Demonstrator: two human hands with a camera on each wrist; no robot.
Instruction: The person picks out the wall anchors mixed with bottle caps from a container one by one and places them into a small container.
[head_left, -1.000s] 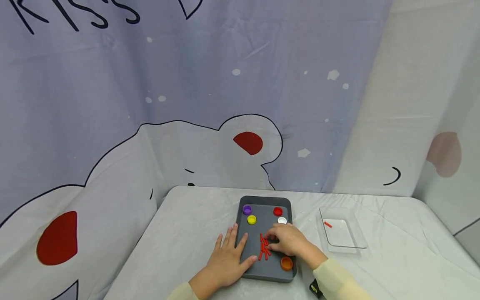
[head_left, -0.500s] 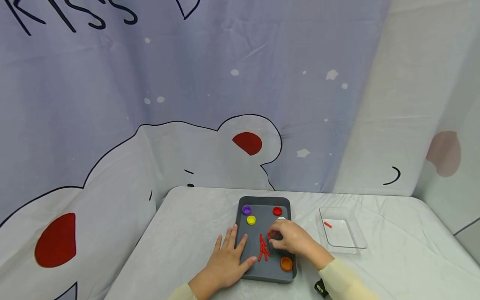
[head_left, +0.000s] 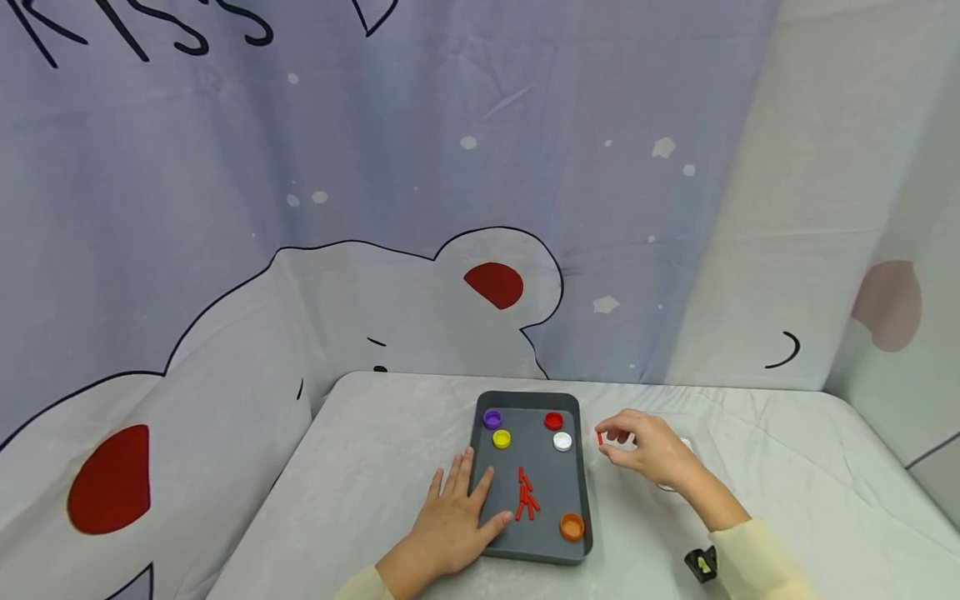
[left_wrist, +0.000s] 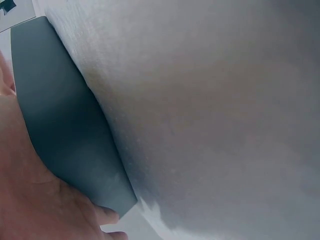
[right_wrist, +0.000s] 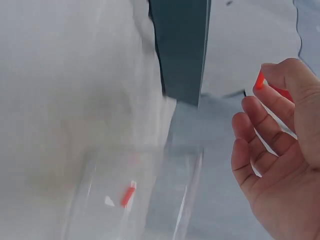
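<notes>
Between thumb and forefinger my right hand point(head_left: 648, 450) pinches a small red stick point(right_wrist: 259, 80), held in the air just right of the grey tray point(head_left: 495, 537). My left hand point(head_left: 448, 521) lies with fingers spread over the tray's left edge. Several more red sticks point(head_left: 524, 494) lie in a loose pile at the tray's middle. In the right wrist view another red stick point(right_wrist: 128, 196) lies inside the clear plastic box point(right_wrist: 192, 185); in the head view my right hand and forearm cover much of that box.
Around the tray's inside stand a purple cap point(head_left: 492, 419), a yellow cap point(head_left: 502, 438), a red cap point(head_left: 553, 421), a white cap point(head_left: 562, 442) and an orange cap point(head_left: 572, 527). A small black object point(head_left: 702, 564) shows beside my right sleeve. White cloth point(head_left: 405, 433) covers the table.
My right hand has picked a red stick from the pile and carried it right, out past the tray's edge toward the clear box. The left hand stays put.
</notes>
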